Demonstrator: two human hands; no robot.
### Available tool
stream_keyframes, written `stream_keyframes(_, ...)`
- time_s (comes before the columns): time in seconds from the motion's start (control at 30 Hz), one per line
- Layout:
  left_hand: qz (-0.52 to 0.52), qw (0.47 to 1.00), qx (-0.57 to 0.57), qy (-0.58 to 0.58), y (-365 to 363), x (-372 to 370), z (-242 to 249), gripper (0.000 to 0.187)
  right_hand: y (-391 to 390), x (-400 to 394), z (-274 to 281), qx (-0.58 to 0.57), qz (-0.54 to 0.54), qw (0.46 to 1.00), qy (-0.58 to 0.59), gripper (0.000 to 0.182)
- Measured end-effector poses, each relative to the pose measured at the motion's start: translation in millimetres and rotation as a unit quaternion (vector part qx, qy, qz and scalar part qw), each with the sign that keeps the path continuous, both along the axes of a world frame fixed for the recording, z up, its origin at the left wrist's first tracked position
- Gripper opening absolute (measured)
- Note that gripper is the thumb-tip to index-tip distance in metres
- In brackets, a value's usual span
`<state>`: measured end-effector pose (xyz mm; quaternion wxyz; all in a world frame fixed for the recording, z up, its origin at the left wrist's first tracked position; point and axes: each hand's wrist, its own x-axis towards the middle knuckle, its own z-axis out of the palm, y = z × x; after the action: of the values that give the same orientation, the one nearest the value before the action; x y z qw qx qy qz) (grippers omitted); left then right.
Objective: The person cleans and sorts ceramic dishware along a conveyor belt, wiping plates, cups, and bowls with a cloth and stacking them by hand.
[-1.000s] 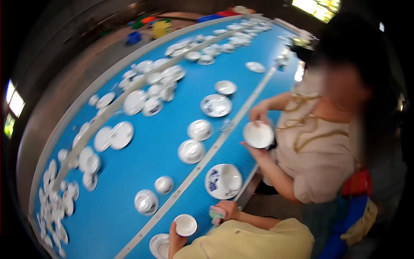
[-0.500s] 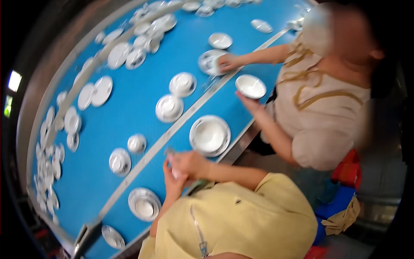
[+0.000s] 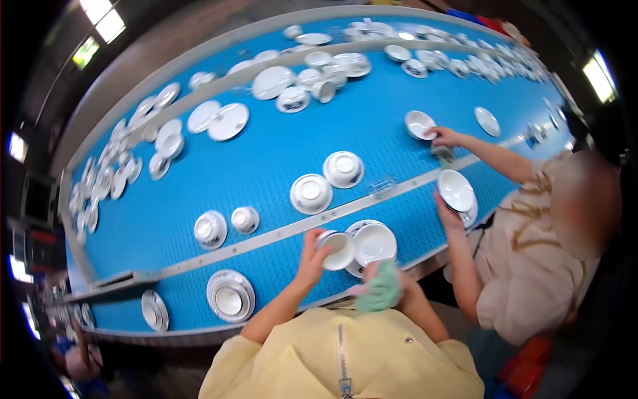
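Note:
My left hand [image 3: 311,258] is closed around the side of a small white bowl [image 3: 339,253] with a dark rim, tilted so its inside shows. Just right of it, a larger white bowl [image 3: 374,243] rests on a plate with blue decoration, near the belt's front edge. My right hand [image 3: 407,292], partly hidden, grips a bunched green cloth [image 3: 380,287] in front of that bowl. Left of my hands, a small bowl sits in a stack of plates [image 3: 230,296] on the near strip.
A metal divider [image 3: 266,237] runs along the blue belt [image 3: 279,159]. Beyond it lie upturned bowls [image 3: 311,194] and a clear glass [image 3: 382,187]. Many white dishes line the far side. To the right, a co-worker [image 3: 525,233] holds bowls in both hands.
My hands were together around something pinkish; now they are apart, the left with a small bowl, the right with the green cloth. The view has turned. The co-worker has lifted a second bowl.

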<state>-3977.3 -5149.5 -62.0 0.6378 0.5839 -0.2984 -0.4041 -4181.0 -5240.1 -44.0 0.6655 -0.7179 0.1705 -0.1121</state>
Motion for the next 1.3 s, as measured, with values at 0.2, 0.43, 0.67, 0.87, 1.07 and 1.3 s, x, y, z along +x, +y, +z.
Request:
stream_keyframes(0.2, -0.073, 0.985, 0.048, -0.15, -56.1, -62.3, -4.2, 0.031, -42.0, -50.4, 37.4, -0.626, -0.062, 0.733, 0.259, 0.016)
stream_keyframes(0.43, -0.076, 0.95, 0.01, -0.302, -82.6, -80.9, -2.9, 0.043, -71.9, -117.4, -71.4, -0.64, -0.129, 0.725, 0.221, 0.052)
stream_keyframes(0.67, 0.146, 0.666, 0.385, -0.622, -20.6, 120.4, -3.2, 0.082, -103.4, -108.2, -11.3, -0.417, -0.111, 0.823, 0.369, 0.037)
stream_keyframes(0.87, 0.148, 0.7, 0.396, -0.575, 34.6, 173.5, -63.5, 0.061, -136.4, -123.9, -7.1, -0.561, -0.073, 0.815, 0.127, 0.025)
stream_keyframes(1.07, 0.042, 0.658, 0.476, -0.583, -53.9, 34.9, -27.1, 0.085, -171.6, -102.5, 45.4, -0.353, -0.161, 0.913, 0.126, 0.029)
stream_keyframes(1.3, 0.023, 0.747, 0.366, -0.554, -163.0, -10.2, -16.4, 0.118, -190.5, -117.0, -18.8, -0.286, 0.008, 0.921, 0.264, 0.039)
